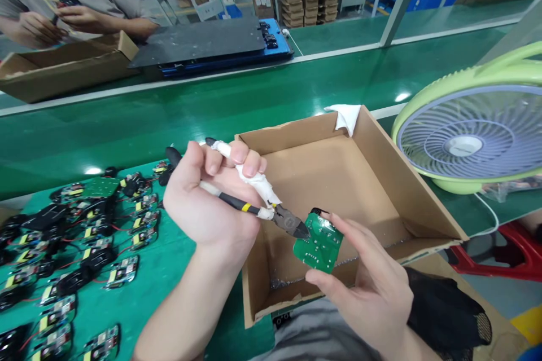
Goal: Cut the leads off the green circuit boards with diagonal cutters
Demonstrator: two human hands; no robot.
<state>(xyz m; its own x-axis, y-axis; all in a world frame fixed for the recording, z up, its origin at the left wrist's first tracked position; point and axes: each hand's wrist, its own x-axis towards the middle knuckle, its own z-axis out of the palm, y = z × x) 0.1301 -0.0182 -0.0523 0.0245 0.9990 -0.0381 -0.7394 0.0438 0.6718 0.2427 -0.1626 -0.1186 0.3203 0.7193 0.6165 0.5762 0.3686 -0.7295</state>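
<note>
My left hand [212,197] is wrapped round the handles of a pair of diagonal cutters [290,221], whose grips are bound with white tape. Their jaws touch, or nearly touch, the edge of a green circuit board [319,243]. Fingers and thumb of my right hand [368,287] pinch that board by its edges, its soldered side facing up. A small black part shows at the board's top edge. Both tools and board are above an open cardboard box [322,175], which has small clippings along its near inner side.
Several circuit boards with black parts and red wires [97,231] lie on the green bench at left. A green fan [463,144] stands at right. White cloth [348,118] hangs on the box corner. Across the bench, a co-worker's hands [80,18] hold something above another cardboard box [71,65].
</note>
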